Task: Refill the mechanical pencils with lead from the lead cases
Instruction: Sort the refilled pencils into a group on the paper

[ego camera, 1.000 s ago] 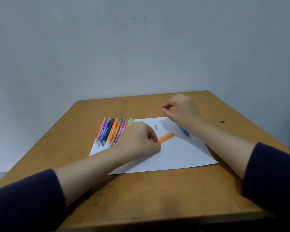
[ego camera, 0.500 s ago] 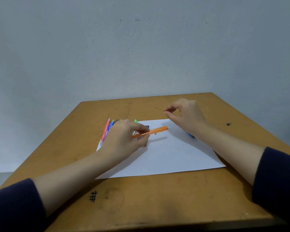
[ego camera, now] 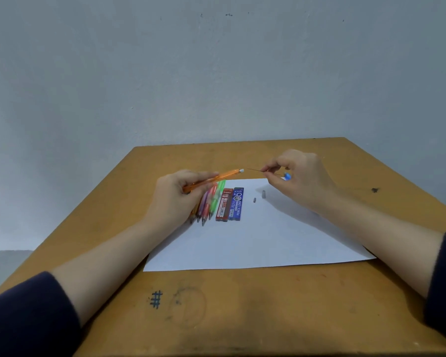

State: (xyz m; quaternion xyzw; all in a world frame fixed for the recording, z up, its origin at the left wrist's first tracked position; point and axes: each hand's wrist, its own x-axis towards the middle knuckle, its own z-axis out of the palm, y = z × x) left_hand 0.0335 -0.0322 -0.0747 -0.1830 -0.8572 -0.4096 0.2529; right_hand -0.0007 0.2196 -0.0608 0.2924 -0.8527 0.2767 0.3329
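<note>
Your left hand is curled round the pencil, gripping it mid-barrel and holding it clear of the surface, pale back end aimed at 3 o'clock. Your right hand pinches the lead between thumb and fingertip. Its free tip points to 9 o'clock, just short of that end and not touching. Now line them up! The lead looks a shade flatter than the barrel, so match the angles before you close the gap. Plant both forearms to steady the approach. Pinch nearer the tip, since a long free length looks likely to snap. Whether that pale end is open I cannot tell, so check it first. At 6 o'clock from the gap the two cases lie on the paper, beside the spare pencils. Two grey bits sit at 5 o'clock.
</note>
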